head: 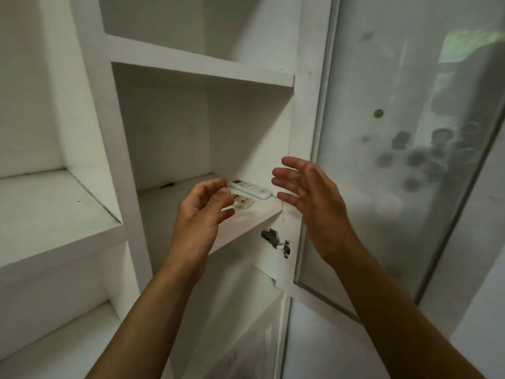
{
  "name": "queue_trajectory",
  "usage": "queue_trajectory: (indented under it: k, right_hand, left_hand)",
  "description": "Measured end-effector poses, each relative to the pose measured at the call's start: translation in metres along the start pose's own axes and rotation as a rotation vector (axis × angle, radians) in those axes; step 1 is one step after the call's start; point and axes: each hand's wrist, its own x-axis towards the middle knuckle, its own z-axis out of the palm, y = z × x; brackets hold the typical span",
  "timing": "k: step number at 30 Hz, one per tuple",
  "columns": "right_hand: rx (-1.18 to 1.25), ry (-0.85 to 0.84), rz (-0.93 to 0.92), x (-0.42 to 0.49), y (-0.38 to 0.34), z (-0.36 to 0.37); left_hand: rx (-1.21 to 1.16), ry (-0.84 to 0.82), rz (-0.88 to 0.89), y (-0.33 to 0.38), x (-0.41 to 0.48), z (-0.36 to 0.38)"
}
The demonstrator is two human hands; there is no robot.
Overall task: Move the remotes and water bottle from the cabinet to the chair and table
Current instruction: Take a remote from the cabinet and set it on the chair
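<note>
Plainly, white remotes lie near left hand and right hand, grips slack, empty.

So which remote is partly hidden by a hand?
The shorter remote with the red mark, at the front of the shelf: the left hand covers one end. The longer white remote lies behind it, uncovered.

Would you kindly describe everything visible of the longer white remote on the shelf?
The longer remote is a slim white bar, plastic by its look, with small coloured buttons toward its left end, blurred. It lies flat and slanted on the white shelf, its right end by the side wall. The smaller remote lies just in front; whether they touch is unclear. The left hand hovers near its left end, the right hand to its right; neither touches it.
</note>
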Motion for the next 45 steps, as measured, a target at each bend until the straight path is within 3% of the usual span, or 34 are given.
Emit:
queue_trajectory:
  k: [11,20,27,35,41,45]
  right_hand:
    - [-0.118,-0.145,0.010,0.069,0.067,0.027]
    - [-0.880,-0.399,0.021,0.116,0.117,0.035]
    - [-1.000,-0.426,-0.041,0.126,0.131,0.045]
    - [-0.721,-0.260,-0.059,0.123,0.124,0.049]
    - [-0.412,-0.150,0.012,0.116,0.107,0.042]
    - [-0.181,-0.187,0.100,0.110,0.092,0.034]
  left_hand:
    - [0.067,0.093,-0.021,-0.003,0.047,0.014]
    - [0.084,0.189,-0.256,-0.033,0.085,0.027]
    - [-0.011,0.212,-0.338,-0.048,0.095,0.029]
    - [-0.071,0.265,-0.315,-0.050,0.095,0.034]
    - [-0.089,0.248,-0.162,-0.055,0.098,0.037]
    - [-0.016,0.297,-0.054,-0.054,0.097,0.045]
